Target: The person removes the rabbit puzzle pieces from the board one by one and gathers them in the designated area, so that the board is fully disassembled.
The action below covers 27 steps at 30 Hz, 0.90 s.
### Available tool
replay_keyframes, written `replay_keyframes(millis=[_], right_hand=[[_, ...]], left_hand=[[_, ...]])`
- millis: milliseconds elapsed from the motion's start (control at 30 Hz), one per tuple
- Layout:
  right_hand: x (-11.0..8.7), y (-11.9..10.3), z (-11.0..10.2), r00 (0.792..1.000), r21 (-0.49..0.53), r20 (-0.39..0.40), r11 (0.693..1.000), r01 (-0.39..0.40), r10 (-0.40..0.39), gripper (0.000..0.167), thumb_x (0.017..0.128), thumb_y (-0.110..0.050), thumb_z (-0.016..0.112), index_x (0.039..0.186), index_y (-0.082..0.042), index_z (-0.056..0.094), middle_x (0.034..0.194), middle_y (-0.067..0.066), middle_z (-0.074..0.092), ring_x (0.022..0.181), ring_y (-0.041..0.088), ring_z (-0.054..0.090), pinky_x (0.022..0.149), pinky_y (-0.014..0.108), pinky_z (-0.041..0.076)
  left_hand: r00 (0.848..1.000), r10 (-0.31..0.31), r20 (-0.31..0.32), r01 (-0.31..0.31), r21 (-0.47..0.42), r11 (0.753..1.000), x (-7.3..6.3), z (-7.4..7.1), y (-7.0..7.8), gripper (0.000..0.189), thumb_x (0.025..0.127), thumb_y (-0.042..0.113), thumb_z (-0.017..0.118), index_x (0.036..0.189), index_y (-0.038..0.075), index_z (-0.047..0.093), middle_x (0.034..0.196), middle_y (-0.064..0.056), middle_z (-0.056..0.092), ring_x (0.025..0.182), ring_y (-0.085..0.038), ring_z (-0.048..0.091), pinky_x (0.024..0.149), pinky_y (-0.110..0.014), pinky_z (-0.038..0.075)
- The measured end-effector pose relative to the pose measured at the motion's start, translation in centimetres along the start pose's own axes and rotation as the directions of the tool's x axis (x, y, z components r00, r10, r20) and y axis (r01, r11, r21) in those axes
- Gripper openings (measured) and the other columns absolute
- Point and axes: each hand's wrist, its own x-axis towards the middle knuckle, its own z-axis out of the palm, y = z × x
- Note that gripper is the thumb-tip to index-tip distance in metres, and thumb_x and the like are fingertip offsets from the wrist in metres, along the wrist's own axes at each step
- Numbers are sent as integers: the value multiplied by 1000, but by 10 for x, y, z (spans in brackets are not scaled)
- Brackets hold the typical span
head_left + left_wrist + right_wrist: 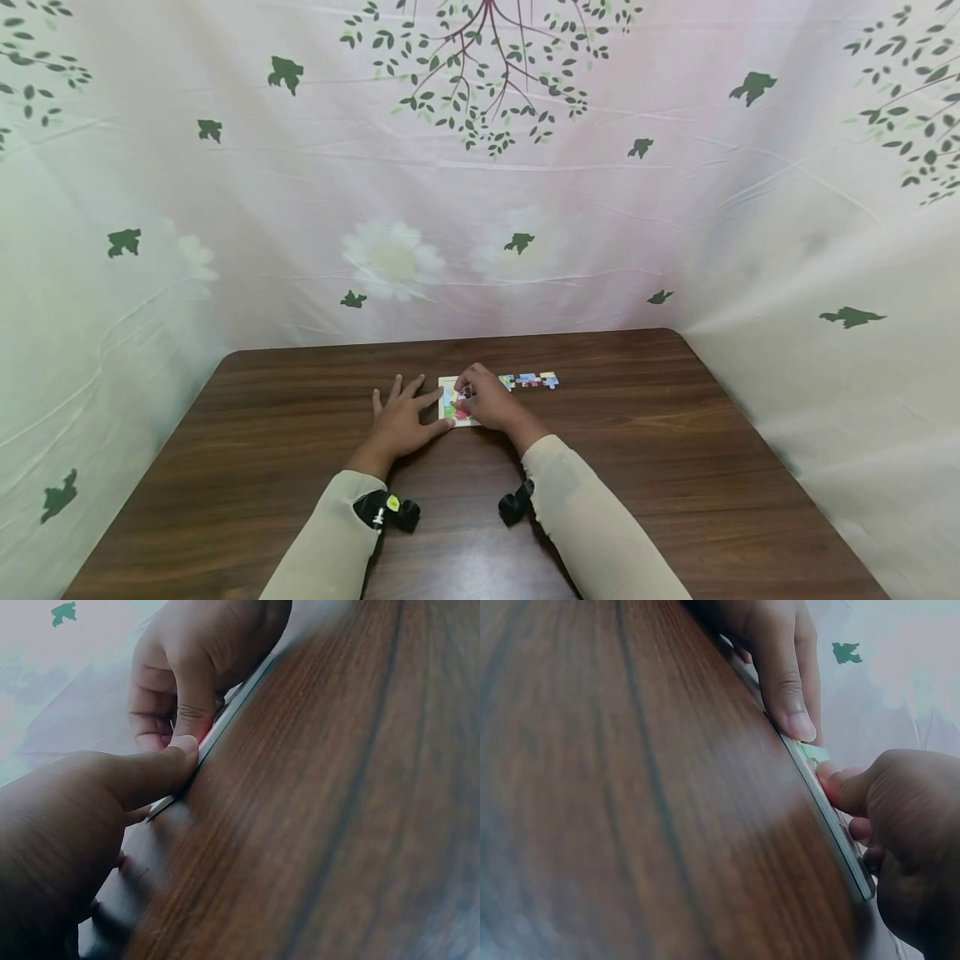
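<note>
A small picture puzzle in a white-edged board (468, 423) lies flat on the table near its far side. My left hand (401, 423) rests with spread fingers at the board's left edge, its thumb on the near left corner. My right hand (491, 400) is over the board, fingers curled and thumb low, pinching a puzzle piece that the fingers mostly hide. Seen from the left wrist, the right thumb (196, 697) points down close to the left thumb (154, 776). The board's thin side (832, 825) shows in the right wrist view.
Several loose puzzle pieces (528, 380) lie in a row right of the board. The brown wooden table (637, 467) is bounded at the back and sides by a printed cloth (450, 200). Each wrist wears a black camera.
</note>
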Motion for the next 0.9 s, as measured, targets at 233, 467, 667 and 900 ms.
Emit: replay_keyframes(millis=[233,467,667,900], right_hand=[[-2,3,1,999,30,-29,999,14,-13,13,102,-9,77,115,-11,74,112,5,70,103,18,63,95,40,57],[-3,3,1,998,52,-44,997,55,-52,15,100,-2,76,115,-7,77,110,8,72,101,18,65,93,39,58],[-4,3,1,997,53,-35,996,73,-71,16,102,0,73,116,-6,77,111,8,73,101,17,65,92,37,58],[-6,3,1,995,59,-46,994,91,-88,17,102,2,72,115,-6,79,112,8,75,100,16,66,92,36,59]], left_hand=[[1000,-2,-3,2,-5,1000,0,1,0,73,96,69,71,158,33,60,179,-12,36,171,-51,9,128,-84,-2],[1000,-5,-4,5,-5,1000,0,1,0,73,96,69,71,158,32,61,179,-12,36,171,-50,8,128,-84,-2],[1000,-6,2,6,-16,1000,-3,-1,3,72,97,68,72,158,31,61,179,-13,36,171,-50,8,128,-84,-3],[1000,0,-3,0,-24,1000,-4,-2,3,72,97,67,72,158,30,61,179,-12,36,171,-50,9,128,-84,-3]])
